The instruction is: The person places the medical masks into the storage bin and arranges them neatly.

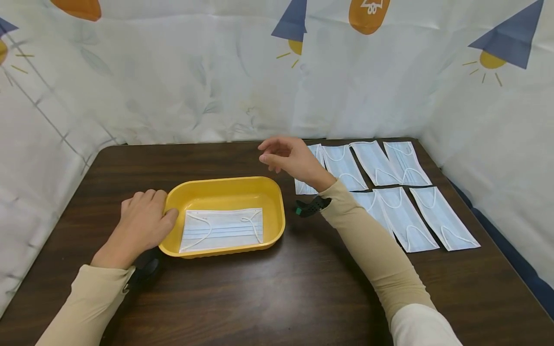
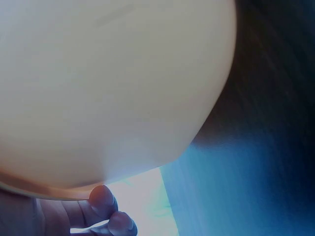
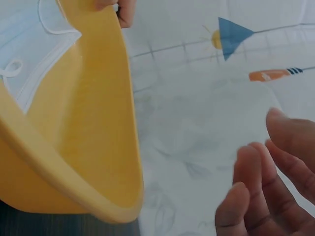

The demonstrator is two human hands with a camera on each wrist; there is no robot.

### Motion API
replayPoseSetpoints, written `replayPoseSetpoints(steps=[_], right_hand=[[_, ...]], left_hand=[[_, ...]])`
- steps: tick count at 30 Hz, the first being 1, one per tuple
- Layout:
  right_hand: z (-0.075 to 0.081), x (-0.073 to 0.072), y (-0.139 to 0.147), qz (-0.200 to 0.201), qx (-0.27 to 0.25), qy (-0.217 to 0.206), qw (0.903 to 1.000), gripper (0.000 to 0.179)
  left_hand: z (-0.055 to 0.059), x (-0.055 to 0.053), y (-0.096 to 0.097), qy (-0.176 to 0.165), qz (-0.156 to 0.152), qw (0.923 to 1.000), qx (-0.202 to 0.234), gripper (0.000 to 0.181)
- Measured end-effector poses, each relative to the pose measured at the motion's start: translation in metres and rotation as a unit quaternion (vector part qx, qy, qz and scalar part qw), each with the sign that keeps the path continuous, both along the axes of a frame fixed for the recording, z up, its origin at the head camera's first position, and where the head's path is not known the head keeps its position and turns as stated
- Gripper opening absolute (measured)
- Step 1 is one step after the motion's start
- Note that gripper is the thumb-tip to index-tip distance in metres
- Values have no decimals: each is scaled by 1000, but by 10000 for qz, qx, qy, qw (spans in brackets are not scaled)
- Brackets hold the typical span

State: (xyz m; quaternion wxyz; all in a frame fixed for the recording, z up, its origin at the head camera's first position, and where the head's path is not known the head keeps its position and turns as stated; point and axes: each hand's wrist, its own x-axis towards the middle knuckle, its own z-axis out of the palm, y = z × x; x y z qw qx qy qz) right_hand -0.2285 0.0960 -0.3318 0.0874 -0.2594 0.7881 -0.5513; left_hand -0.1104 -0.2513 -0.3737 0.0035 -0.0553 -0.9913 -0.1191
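My left hand (image 1: 144, 223) holds the left end of a yellow plastic tray (image 1: 277, 211), thumb over the rim and fingers outside it. In the left wrist view its fingertips (image 2: 102, 199) show beside the tray's outer wall (image 2: 113, 98). A light-blue face mask (image 1: 222, 230) with white ear loops lies flat inside the tray. Above the table, just beyond the tray's far right corner, hovers my right hand (image 1: 292, 158) with loosely bent fingers and nothing in them. The right wrist view shows this hand (image 3: 268, 187) apart from the tray's rim.
Several more face masks (image 1: 424, 218) lie in two rows on the right of the dark wooden table (image 1: 259, 298), partly hidden by my right arm. A white patterned curtain (image 1: 173, 86) hangs behind the table and along both sides.
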Motion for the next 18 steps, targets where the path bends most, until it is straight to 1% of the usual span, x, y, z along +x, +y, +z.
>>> replayPoseSetpoints(steps=[3, 6, 12, 16, 18], right_hand=[[-4, -3, 6, -326, -389, -8, 9987, 25], [-7, -6, 13, -569, -619, -9, 9965, 27], [-12, -11, 27, -1011, -811, -61, 9915, 31], [-14, -16, 35, -1268, -1016, -81, 9867, 31], [-16, -19, 38, -1420, -1035, -50, 9844, 30]], left_hand=[[0, 0, -1, -30, 3, 10000, 2, 44], [0, 0, -1, -60, 12, 10000, -4, 44], [-1, 0, 0, -41, 34, 10000, 13, 43], [-1, 0, 0, -9, 41, 10000, 36, 41], [-1, 0, 1, 15, 37, 10000, 39, 40]])
